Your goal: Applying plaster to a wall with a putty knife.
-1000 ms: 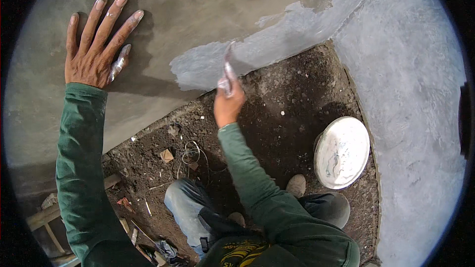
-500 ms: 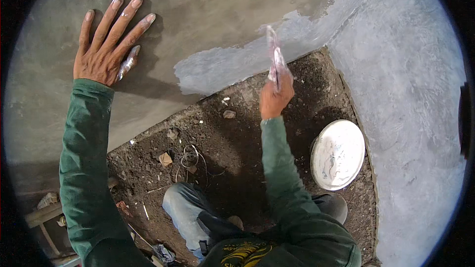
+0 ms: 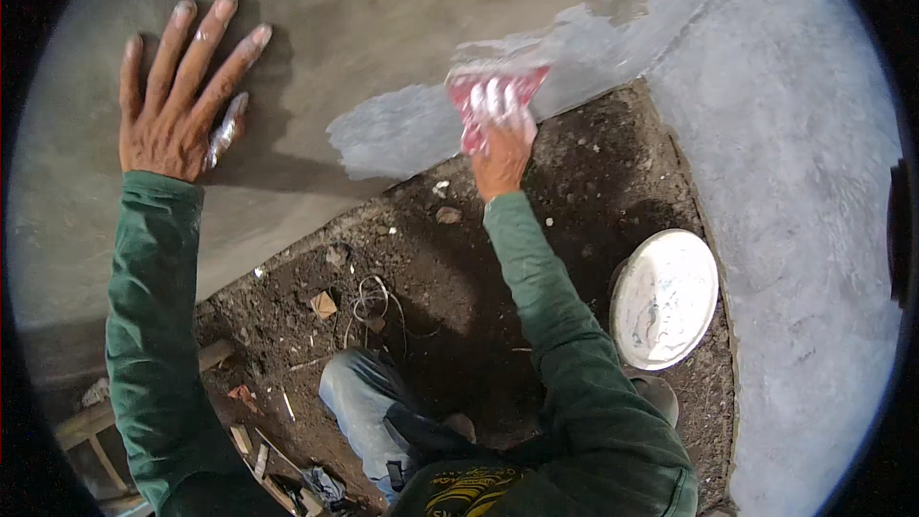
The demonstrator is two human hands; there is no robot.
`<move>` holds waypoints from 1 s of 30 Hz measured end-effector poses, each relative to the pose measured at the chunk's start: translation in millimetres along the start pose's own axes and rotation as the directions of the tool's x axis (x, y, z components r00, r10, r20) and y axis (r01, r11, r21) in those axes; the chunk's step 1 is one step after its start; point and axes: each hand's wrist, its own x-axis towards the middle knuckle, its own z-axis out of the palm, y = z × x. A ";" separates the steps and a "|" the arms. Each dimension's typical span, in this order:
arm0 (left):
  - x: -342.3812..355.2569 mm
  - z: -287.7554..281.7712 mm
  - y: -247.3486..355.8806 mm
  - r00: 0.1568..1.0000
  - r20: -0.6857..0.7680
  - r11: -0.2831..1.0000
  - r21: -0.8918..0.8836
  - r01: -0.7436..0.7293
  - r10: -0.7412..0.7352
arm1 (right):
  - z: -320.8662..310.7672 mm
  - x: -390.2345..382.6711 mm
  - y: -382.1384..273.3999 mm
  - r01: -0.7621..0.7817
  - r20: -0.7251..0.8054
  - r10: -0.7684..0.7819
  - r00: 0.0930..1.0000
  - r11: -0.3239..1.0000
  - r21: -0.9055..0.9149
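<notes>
My left hand (image 3: 172, 101) leans on the bare brownish-grey wall (image 3: 364, 10), fingers spread, with whitish paste on the thumb and fingertips. In my right hand (image 3: 503, 148) is a pink-red putty spreader (image 3: 526, 86), wide at its far edge and smeared white. Its wide edge meets the wall at a band of pale grey wet putty (image 3: 383, 124) that runs low along the wall toward the corner. White paste coats the fingers of my right hand, which lie over the spreader's face.
Right of my right forearm stands a round bucket or lid-like container (image 3: 665, 302), pale and smeared inside. A pale-coated wall (image 3: 785, 230) rises at the right. On the dirt floor (image 3: 565, 220) lie stones, a loop of wire (image 3: 378, 302) and, lower left, wood scraps (image 3: 215, 354).
My right hand has shifted left and turned, so the spreader's broad face shows instead of its thin edge. My left hand appears slightly further left, still flat on the wall.
</notes>
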 end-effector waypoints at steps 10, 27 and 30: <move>-3.6 -6.7 -2.9 0.998 0.061 0.999 0.048 -0.014 0.011 | -57.3 19.4 30.1 -0.503 -0.002 0.684 0.730 0.539 0.676; 0.6 -4.1 4.6 1.000 0.021 0.999 0.053 -0.001 0.000 | -11.1 -29.6 -158.4 -0.262 0.139 0.225 0.964 0.876 0.404; -6.6 -7.0 -2.1 0.998 0.056 0.997 0.081 -0.018 0.014 | -27.5 -44.8 -174.1 -0.282 0.181 0.217 0.959 0.760 0.586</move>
